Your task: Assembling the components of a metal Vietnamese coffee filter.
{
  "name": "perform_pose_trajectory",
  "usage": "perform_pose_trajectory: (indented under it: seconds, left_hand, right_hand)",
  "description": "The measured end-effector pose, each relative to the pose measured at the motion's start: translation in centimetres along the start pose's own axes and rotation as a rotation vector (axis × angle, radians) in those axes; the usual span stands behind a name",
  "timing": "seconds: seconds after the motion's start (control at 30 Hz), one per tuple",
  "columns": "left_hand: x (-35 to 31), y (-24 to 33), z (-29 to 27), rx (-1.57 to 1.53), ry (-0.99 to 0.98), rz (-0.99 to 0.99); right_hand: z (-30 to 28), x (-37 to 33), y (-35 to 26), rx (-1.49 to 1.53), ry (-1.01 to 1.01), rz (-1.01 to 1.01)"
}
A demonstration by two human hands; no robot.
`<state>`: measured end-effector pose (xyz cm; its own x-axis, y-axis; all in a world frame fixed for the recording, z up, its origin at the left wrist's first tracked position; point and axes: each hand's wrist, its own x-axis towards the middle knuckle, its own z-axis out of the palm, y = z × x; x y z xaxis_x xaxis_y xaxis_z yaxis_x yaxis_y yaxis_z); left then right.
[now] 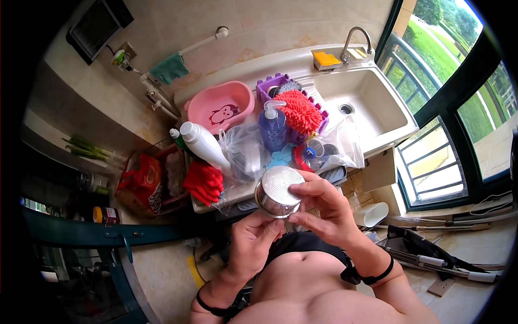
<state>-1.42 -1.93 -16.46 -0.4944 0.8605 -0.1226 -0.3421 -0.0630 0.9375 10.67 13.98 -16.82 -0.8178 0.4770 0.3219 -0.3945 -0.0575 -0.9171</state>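
Note:
Held out in front of my body is a shiny metal strainer basket [281,182], its finely perforated round face turned up. My left hand [252,242] grips the lower rim from the near left, thumb along the edge. My right hand [326,207] pinches it from the right, with a fingertip on the perforated face and the thumb at the rim. The underside is hidden. Just beyond it, on the counter, stand a blue pump bottle [273,129] and a clear plastic bag [244,154] with something pale inside.
A white sink [350,92] with a tap [356,39] lies at the far right. Left of it are a purple basket [268,86] with a red chenille mitt [301,112], a pink basin [197,102], a white bottle [202,143] and red gloves [203,183]. Windows stand to the right.

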Motion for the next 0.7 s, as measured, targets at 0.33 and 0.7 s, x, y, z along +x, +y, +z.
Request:
perform_pose_trajectory:
  seconds: [0.33, 0.7]
  left_hand:
    - [-0.3, 1.5, 0.5, 0.301, -0.014, 0.144]
    - [-0.7, 0.6, 0.5, 0.235, -0.047, 0.075]
  right_hand:
    - [-1.8, 1.5, -1.4, -0.482, -0.11, -0.156]
    - [-3.0, 3.7, -2.5, -0.424, -0.389, -0.305]
